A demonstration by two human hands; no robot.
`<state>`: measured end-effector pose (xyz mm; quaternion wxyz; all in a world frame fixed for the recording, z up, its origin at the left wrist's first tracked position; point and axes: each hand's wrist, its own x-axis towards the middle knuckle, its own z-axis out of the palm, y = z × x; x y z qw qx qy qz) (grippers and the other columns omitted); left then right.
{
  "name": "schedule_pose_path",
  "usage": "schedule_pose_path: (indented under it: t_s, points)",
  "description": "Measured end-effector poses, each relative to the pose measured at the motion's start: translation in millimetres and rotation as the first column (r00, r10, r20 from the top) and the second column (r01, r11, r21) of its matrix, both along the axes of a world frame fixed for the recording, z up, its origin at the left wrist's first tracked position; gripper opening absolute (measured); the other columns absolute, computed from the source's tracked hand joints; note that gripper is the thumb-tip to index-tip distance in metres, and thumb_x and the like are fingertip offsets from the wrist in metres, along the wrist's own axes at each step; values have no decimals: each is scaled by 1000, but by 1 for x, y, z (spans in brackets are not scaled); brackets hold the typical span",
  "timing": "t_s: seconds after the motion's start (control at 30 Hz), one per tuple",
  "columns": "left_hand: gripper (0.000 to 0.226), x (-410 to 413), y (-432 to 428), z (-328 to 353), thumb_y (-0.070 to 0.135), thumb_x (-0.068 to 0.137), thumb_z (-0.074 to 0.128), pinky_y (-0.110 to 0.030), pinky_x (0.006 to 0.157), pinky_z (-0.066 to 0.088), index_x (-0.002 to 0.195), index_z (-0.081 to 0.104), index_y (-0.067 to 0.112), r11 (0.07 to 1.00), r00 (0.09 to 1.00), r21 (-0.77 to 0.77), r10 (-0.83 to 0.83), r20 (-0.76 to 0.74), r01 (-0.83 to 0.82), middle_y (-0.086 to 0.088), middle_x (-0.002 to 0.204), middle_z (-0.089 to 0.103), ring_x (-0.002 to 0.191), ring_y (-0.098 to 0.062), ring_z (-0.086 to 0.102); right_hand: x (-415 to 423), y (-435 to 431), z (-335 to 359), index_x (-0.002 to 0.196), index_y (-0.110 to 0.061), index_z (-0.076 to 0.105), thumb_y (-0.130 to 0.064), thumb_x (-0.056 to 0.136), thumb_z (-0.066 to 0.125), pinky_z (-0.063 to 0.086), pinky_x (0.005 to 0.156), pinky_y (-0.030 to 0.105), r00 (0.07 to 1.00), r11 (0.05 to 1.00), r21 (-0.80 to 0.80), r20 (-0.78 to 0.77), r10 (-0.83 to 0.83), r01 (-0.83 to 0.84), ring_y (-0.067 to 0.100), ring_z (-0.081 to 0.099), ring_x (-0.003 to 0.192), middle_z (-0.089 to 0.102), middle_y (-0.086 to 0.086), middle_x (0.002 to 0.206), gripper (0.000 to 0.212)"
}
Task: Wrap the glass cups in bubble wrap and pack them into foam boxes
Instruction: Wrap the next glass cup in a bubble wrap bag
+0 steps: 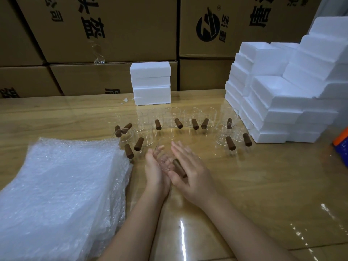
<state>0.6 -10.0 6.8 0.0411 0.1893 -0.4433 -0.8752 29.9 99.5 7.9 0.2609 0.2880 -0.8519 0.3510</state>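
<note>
Cradling glass cup (165, 160) right of bubble wrap stack (62, 185): left hand (156, 172) fingers (150, 156) curl round it, right hand (192, 172) fingers (181, 150) straight against it. Lower onto stack two-handed.

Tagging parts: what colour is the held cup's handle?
Dark brown handle on the cup; head view shows it best.

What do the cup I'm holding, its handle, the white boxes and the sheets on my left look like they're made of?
The cup looks like clear glass: see-through, shiny edges. Its handle is likely wood, matte dark brown, though plastic is possible. The white boxes seem foam, with grainy, chipped edges. The sheets are thin clear plastic bubble wrap, dotted with air pockets.
</note>
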Motion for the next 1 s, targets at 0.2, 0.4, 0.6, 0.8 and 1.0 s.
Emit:
schedule_pose_path:
  t_s: [0.2,0.4,0.6,0.8,1.0]
  points:
    - [51,-2,3,-5,40,100,28,-25,55,55,105,66,6,976,1000,-218,-2,-24,-4,-8,82,75,71,-18,71,0,-2,-2,126,1,58,-28,91,50,39,109,36,980,997,-49,-195,41,-52,19,45,133,54,10,137,46]
    - [49,-2,9,-8,40,101,25,-33,64,54,106,66,14,946,993,-321,-80,-91,47,-14,91,73,79,-22,69,-9,-1,2,132,0,52,-25,91,49,40,107,38,993,995,-86,-113,41,-51,17,44,134,48,9,142,48]
    - [52,-2,10,-10,52,82,35,-31,61,52,104,66,16,946,995,-322,-64,-80,35,-11,89,73,80,-22,71,-11,-1,6,143,-13,40,-43,92,40,38,109,37,992,995,-96,124,11,1,7,35,138,37,-5,150,59]
    - [39,-1,10,-13,40,96,33,-24,49,48,102,62,15,968,995,-252,-22,-100,-4,1,65,69,56,-10,65,-7,-6,4,144,-15,40,-51,88,39,39,108,35,977,990,-28,163,-135,141,8,35,138,36,-5,151,66]
    - [34,-5,6,-12,35,100,34,-23,50,52,99,61,16,989,995,-124,67,-78,-76,-1,70,71,61,-14,69,-7,2,3,136,-6,50,-22,91,57,42,106,39,997,998,-50,64,-31,34,11,39,136,44,1,145,49]
